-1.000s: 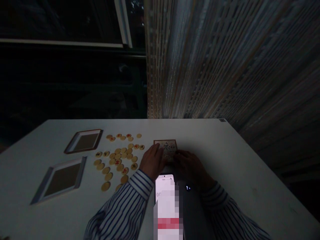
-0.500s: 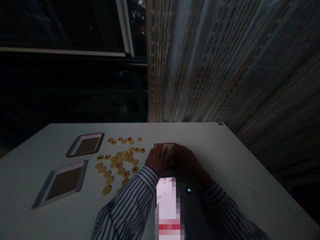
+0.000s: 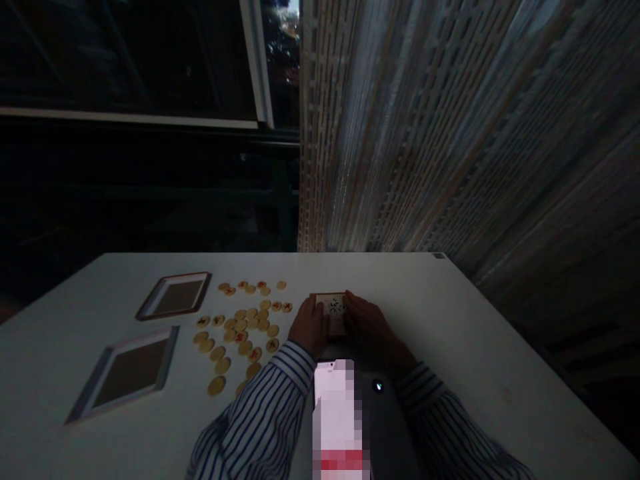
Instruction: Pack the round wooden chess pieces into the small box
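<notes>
A small flat rectangular piece [image 3: 336,325], beige with black marks and a brown edge, lies between my hands on the table. My left hand [image 3: 309,327] grips its left side, fingers together along the edge. On its right side, my right hand [image 3: 369,323] presses with fingers close together and partly over the top. Both thumbs are hard to make out in the dim light. To the left of my left hand, many round wooden Chinese chess pieces [image 3: 240,325] lie scattered, some showing red or black characters, others blank side up.
A phone [image 3: 333,400] with a lit, partly blurred screen lies between my forearms, beside a dark object with a small lit spot [image 3: 379,386]. Two shallow trays or lids [image 3: 165,387] rest on the left of the white table [image 3: 480,373]. Behind the table hangs a striped curtain [image 3: 380,133].
My left hand's fingers have drawn back from across the top of the beige piece to its left edge. More of its marked face shows. The view has shifted slightly.
</notes>
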Demonstrator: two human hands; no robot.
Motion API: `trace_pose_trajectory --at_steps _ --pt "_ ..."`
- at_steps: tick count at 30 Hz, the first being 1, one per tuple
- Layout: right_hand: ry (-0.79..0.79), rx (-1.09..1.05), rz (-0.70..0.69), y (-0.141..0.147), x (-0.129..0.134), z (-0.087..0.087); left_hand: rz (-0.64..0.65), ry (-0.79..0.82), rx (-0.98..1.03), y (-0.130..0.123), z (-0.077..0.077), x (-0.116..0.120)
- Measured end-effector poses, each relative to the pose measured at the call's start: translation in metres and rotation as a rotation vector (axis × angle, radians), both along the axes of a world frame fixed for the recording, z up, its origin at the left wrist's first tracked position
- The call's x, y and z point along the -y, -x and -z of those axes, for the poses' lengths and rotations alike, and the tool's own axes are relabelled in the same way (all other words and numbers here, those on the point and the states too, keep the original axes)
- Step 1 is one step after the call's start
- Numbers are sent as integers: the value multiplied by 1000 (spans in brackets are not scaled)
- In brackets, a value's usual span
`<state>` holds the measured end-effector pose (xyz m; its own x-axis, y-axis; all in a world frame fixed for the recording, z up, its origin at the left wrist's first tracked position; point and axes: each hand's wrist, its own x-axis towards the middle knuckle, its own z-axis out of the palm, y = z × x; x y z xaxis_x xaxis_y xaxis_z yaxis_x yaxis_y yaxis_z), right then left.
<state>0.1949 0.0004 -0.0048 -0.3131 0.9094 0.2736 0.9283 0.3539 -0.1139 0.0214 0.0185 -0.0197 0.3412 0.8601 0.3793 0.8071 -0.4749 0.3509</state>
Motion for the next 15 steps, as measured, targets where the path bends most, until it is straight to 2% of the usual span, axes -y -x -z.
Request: trace_pose_trajectory --at_steps 4,8,11,15 --pt "2 -7 9 1 -1 3 -62 -7 8 8 -3 5" --pt "-36 -67 154 2 7 -5 -91 52 21 13 -8 8" --pt "21 -106 115 2 15 -15 -108 100 12 14 -10 11" --pt "28 -133 122 3 23 -23 -202 108 -32 14 -11 14"
